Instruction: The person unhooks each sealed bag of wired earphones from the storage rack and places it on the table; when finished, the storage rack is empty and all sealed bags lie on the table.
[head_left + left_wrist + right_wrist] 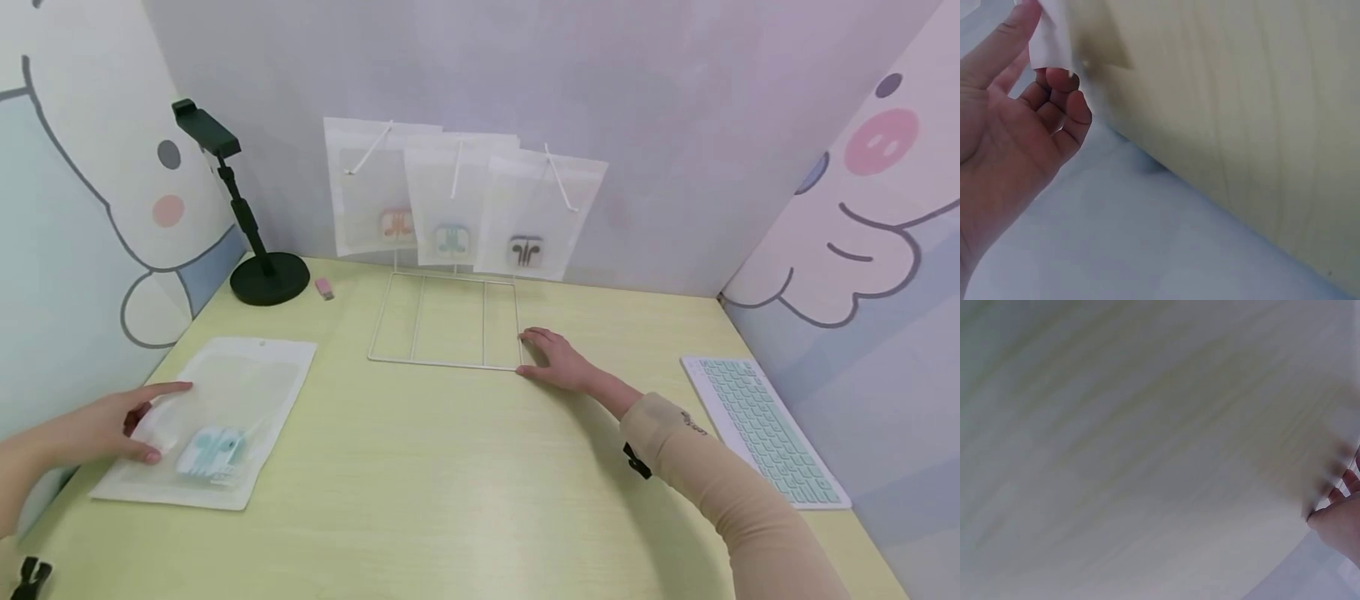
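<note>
Beige sleeve (697, 475) crosses yellow table (420, 450), cartoon walls (97, 108) flanking rack (483, 325).

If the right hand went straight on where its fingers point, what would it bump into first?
Probably the white wire rack. The fingertips of the right hand are right at its base's right edge, though whether they really touch is hard to tell.

Between the white pouch (213, 404) at left and the right sleeve (727, 492), the bench (420, 475) leaves a wide lane up to the wire rack (442, 364). Three hanging bags (447, 212) bar the rear middle; the sleeve partly fences off the keyboard (772, 437); a black stand (270, 282) crowds the left rear.
</note>
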`<state>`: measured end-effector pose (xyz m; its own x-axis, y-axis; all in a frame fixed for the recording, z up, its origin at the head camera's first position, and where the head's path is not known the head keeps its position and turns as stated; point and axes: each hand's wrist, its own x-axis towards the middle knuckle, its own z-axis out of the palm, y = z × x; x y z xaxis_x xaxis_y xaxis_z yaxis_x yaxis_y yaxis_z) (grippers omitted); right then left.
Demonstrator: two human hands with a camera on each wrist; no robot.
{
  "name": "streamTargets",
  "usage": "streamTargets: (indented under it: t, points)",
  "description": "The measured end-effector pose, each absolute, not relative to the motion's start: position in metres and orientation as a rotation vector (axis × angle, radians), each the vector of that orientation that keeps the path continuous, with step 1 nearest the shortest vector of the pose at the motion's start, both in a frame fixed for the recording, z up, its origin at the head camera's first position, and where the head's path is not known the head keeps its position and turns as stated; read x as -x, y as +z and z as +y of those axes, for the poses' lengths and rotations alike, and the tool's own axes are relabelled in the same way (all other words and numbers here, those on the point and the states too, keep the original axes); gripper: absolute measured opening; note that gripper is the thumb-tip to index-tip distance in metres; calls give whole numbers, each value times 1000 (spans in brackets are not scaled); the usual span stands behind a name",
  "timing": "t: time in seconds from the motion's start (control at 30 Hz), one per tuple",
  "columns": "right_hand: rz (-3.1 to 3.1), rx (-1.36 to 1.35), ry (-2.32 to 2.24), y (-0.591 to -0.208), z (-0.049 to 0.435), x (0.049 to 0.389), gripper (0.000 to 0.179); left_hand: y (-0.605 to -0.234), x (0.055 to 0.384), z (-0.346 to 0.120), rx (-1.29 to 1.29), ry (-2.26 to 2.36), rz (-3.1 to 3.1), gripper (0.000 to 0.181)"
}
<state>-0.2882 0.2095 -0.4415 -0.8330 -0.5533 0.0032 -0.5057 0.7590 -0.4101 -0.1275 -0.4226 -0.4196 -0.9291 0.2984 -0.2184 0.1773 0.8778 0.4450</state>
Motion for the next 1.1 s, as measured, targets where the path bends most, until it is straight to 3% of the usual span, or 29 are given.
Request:
streamTargets:
  t: [0.57,1.1]
  points:
    - [2831,841,-601,-433,205,283,72,-396,139,-408,-352,441,2878,112]
    - [2824,820,-600,-435,206,286,72,-316,204,-318,-502,678,3066,96]
